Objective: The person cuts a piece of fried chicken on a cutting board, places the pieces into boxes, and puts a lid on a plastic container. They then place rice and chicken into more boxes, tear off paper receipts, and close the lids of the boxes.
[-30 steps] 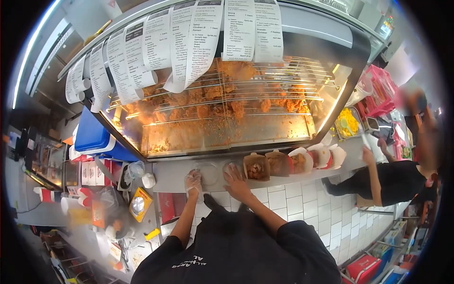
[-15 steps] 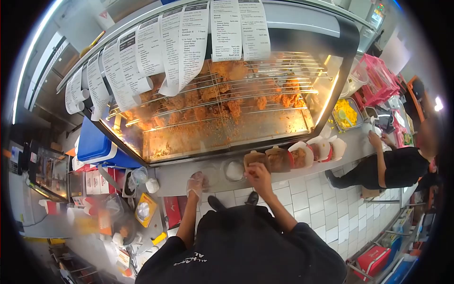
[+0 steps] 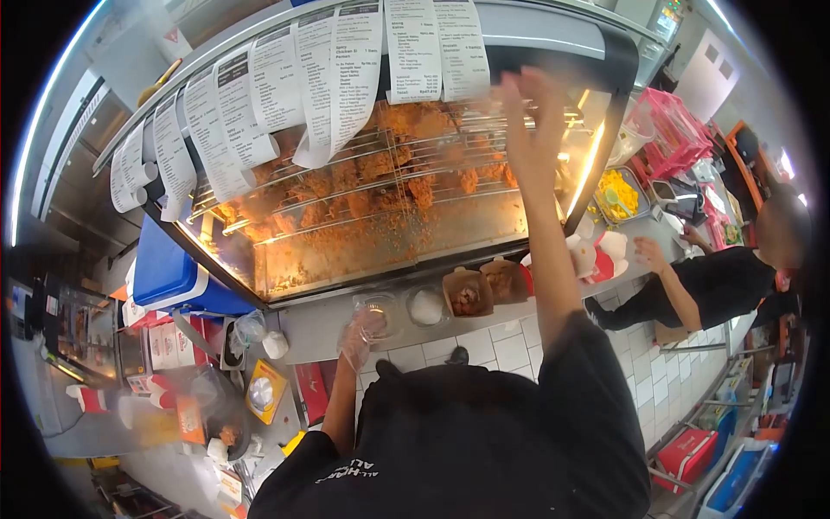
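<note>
My right hand (image 3: pixel 532 117) is raised in front of the upper right of the glass warmer, bare and slightly blurred, its fingers extended and holding nothing. To its left, printed order slips (image 3: pixel 437 56) hang along the warmer's top. In a clear glove, my left hand (image 3: pixel 356 337) is at a clear round tub (image 3: pixel 380 313) on the counter; blur hides how its fingers lie. A second tub with white contents (image 3: pixel 426 307) sits beside it. Farther right stand an open brown box (image 3: pixel 468 292) with food inside and another box (image 3: pixel 504 281), followed by red-and-white boxes (image 3: pixel 601 257), partly behind my right forearm.
Fried chicken (image 3: pixel 372 164) lies on wire racks inside the lit warmer (image 3: pixel 346 259). A blue cooler (image 3: pixel 169 268) stands left. At right are a tray of yellow food (image 3: pixel 618 197), pink crates (image 3: pixel 666 143) and a co-worker (image 3: pixel 692 285) with one hand near the boxes.
My right hand has left the open brown box and risen to the warmer's upper right. My left hand has shifted onto the clear tub. The co-worker's hand has moved toward the boxes.
</note>
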Tool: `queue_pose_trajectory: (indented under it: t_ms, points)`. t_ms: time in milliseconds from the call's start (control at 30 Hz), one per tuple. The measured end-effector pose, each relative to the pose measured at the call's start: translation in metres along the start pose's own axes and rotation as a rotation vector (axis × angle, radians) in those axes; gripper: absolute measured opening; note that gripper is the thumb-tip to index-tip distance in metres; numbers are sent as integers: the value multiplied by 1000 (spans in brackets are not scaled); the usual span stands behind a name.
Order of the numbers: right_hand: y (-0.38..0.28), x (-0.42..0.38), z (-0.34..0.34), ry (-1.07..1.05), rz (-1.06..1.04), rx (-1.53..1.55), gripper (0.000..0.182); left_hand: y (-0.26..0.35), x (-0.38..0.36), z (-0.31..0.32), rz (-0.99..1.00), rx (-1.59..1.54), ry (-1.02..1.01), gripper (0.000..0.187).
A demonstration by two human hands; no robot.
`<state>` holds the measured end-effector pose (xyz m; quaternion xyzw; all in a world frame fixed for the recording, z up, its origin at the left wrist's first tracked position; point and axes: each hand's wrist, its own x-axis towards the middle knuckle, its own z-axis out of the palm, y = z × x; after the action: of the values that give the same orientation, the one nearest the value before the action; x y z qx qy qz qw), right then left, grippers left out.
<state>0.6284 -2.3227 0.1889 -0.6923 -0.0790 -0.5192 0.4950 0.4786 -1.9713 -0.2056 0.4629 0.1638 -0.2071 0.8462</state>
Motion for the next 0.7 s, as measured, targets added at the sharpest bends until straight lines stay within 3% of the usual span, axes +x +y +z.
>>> queue_pose_trajectory:
  t_ms: [167,233,267,333,433,500,633,700]
  points:
    - [-6,14,13,-115,185,184,39,2,-10,8,-30,-238,-206,78]
    - [-31,-13,2,65,196,183,36,5,-16,14,-81,-372,-292,86]
    - [-23,-41,-9,46,235,161,36,13,-24,27,-100,-444,-334,90]
    - [7,-111,-35,55,-212,-313,27,23,-33,51,-169,-499,-194,94]
    - [37,-232,-75,-174,10,-316,18,18,-25,51,-194,-561,-188,96]
    - [46,-282,-92,-340,-57,-464,19,19,-24,56,-191,-463,-183,94]
    - [59,-339,-103,-581,98,-675,26,20,-19,65,-205,-321,-229,85]
    - [53,-346,-111,-525,148,-687,29,22,-17,69,-228,-361,-253,78]
